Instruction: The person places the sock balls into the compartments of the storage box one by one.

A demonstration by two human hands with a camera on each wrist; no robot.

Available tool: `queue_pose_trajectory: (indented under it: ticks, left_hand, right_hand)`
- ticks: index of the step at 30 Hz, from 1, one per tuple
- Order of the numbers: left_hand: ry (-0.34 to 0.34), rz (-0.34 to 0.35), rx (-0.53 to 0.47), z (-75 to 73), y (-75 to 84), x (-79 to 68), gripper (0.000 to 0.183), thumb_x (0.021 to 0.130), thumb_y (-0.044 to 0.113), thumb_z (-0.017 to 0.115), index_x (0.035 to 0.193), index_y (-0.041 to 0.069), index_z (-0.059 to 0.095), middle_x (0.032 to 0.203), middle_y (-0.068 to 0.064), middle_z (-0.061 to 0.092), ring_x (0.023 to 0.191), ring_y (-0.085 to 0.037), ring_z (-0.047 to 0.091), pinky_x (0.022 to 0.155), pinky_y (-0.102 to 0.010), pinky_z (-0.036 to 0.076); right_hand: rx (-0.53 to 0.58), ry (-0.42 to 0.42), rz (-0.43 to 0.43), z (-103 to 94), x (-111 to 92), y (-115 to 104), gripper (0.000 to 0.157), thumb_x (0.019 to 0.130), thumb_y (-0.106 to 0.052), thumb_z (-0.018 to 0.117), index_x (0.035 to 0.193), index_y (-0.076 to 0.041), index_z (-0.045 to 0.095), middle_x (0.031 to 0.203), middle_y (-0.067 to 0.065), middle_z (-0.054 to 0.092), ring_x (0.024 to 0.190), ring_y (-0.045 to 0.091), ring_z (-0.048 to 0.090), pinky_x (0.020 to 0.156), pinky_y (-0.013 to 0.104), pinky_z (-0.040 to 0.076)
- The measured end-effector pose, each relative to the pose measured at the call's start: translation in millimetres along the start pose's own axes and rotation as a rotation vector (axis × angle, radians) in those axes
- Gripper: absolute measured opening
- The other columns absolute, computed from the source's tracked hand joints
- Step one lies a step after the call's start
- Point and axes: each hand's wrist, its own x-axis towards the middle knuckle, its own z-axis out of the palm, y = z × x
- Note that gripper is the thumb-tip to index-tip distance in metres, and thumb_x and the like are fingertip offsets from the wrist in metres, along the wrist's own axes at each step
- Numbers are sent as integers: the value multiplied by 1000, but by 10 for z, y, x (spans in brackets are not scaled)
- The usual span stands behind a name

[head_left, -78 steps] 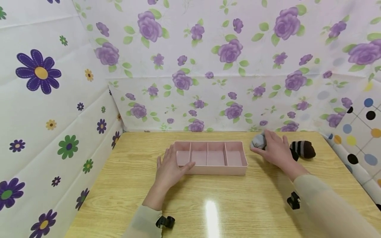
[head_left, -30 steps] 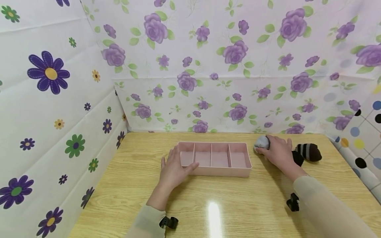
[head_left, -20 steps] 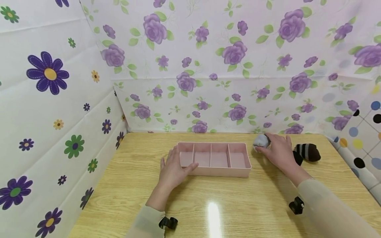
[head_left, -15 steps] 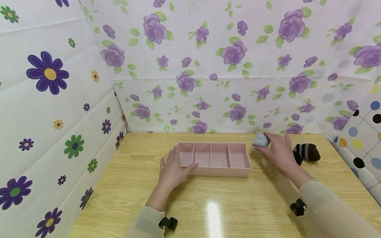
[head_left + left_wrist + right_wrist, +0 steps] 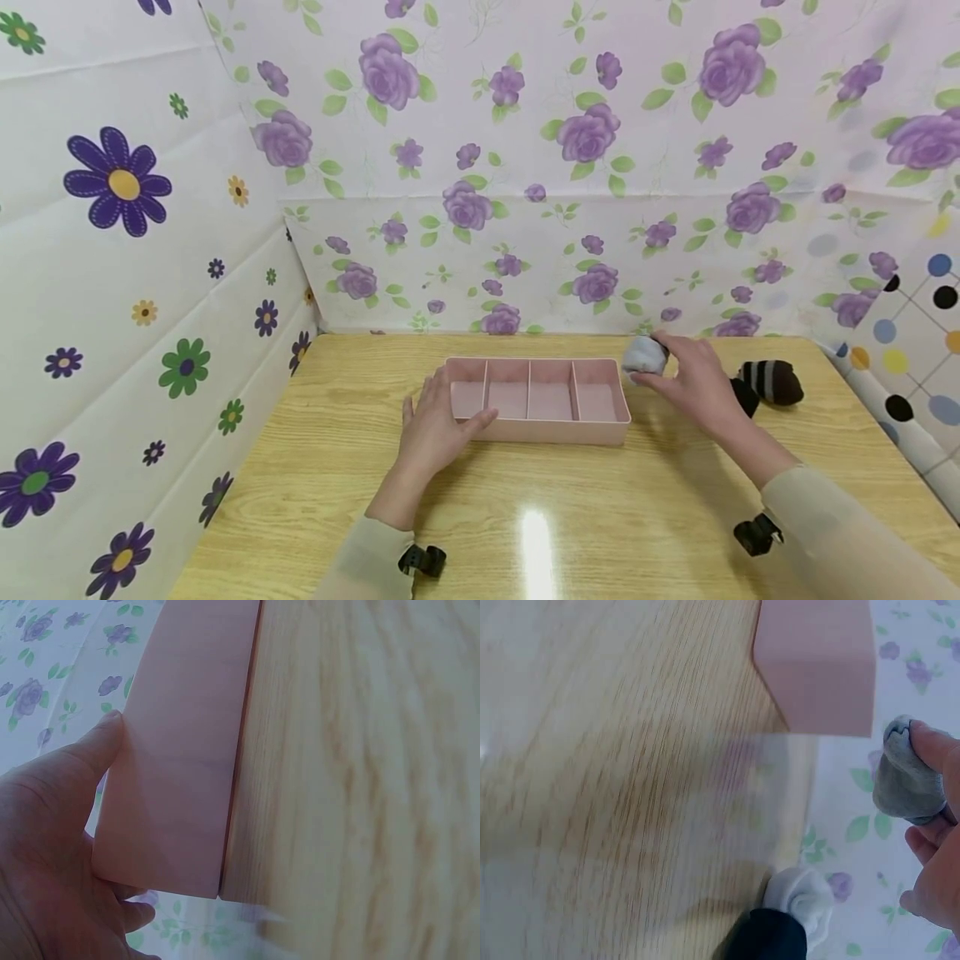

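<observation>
My right hand (image 5: pixel 701 387) pinches a grey rolled-up sock (image 5: pixel 644 357) between thumb and fingers, above the table just beyond the right end of a pink box (image 5: pixel 555 432). In the right wrist view the grey sock (image 5: pixel 909 780) hangs clear of the tabletop. The box has several compartments in a row, with nothing in them. Against its left end rests my left hand (image 5: pixel 432 429), fingers straight along the side and thumb on the front rim. The left wrist view shows that thumb touching the edge of the pink wall (image 5: pixel 172 765).
Right of my right hand lie a dark brown striped rolled sock (image 5: pixel 772 382) and a black one (image 5: pixel 745 397). A white rolled sock (image 5: pixel 801 900) shows beside the black one in the right wrist view. Flowered cloth (image 5: pixel 465 167) stands behind the wooden table (image 5: pixel 585 517).
My right hand has lifted the grey sock and carried it left, closer to the box. The left hand has stayed at the box's left end. The view shifted slightly.
</observation>
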Motion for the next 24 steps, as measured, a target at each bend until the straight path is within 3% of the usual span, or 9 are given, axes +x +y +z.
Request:
queue_pose_trajectory:
  ticks: [7,16,24]
  left_hand:
    - [-5,-7,-4,4,18,-10,121,96,78,68,178,7,12,182,-16,20,167,-42,18,130,-73,3]
    - [-5,-16,9,-19,36,0,122,96,78,69,178,6,14,182,-16,21,167,-43,19,130,-73,6]
    - [-8,-16,8,-8,28,3,122,96,78,68,178,6,13,183,-16,19,167,-42,18,130,-72,6]
  right_hand:
    - [77,-100,36,0,-21,-169,80,99,-30,87,162,3,50,153,30,58,139,53,50,106,71,47]
    - [121,-155,-12,116,-40,-289,79,98,-25,89,162,2,52,149,27,62,137,50,57,107,68,51]
    - [137,-207,-52,176,-76,-335,80,96,-22,91,162,1,52,153,25,60,139,49,54,101,66,54]
